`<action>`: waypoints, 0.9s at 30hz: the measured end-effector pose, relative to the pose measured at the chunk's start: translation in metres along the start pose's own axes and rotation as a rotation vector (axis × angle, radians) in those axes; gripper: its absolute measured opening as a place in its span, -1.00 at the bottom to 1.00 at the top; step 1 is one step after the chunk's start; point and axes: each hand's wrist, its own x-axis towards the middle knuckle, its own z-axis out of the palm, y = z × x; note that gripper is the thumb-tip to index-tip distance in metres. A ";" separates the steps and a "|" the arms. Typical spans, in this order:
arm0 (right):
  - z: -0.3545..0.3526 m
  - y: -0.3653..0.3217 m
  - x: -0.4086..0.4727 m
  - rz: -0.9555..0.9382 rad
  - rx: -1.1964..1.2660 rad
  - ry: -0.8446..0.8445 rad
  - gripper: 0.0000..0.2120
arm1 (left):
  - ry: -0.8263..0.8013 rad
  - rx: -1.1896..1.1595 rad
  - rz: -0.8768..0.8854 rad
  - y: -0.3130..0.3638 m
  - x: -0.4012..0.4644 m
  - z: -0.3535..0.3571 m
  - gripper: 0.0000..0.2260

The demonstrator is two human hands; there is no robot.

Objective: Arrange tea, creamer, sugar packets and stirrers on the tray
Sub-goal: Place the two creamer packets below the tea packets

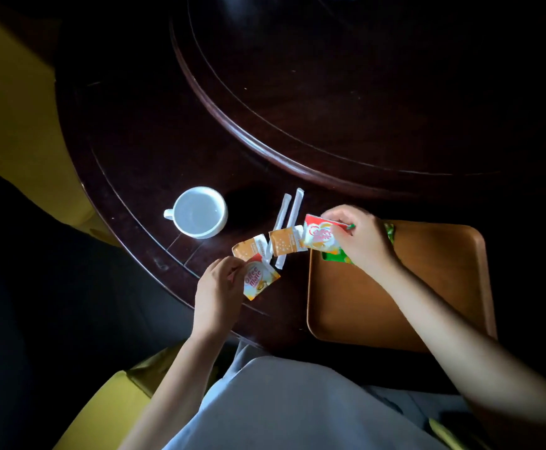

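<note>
2 creamer packets were in the hands at once. The left hand (218,287), below the middle of the frame, pinched 1 creamer packet (260,280) by its edge over the dark counter (128,164), fingers closed on it. The right hand (361,237) gripped the other creamer packet (319,236) at the upper left corner of the wooden tray (427,287), probably carrying it across to set down. A green packet (336,256), likely tea, already lay on the tray under that hand, partly hidden. 2 orange sugar packets (266,246) and 2 white stirrers (289,212) waited on the counter just left of the tray, overlapping each other, within easy reach of either hand. A white cup (198,212) stood apart at middle left. Most of the tray was bare, so the arranging seemed barely begun.
</note>
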 end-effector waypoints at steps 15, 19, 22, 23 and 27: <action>-0.040 0.068 -0.090 0.118 -0.407 -0.008 -0.80 | -0.369 0.282 0.393 0.068 -0.023 0.095 -0.71; -0.040 0.069 -0.108 -0.041 -0.680 0.080 -0.67 | -0.252 0.415 0.524 0.062 -0.042 0.087 -0.66; -0.031 0.069 -0.121 -0.081 -0.715 0.048 -0.63 | -0.301 0.548 0.649 0.052 -0.062 0.087 -0.58; -0.027 0.070 -0.123 -0.084 -0.713 0.022 -0.62 | -0.334 0.597 0.665 0.048 -0.068 0.089 -0.55; -0.023 0.076 -0.124 -0.069 -0.685 -0.008 -0.64 | -0.406 0.691 0.642 0.043 -0.075 0.096 -0.54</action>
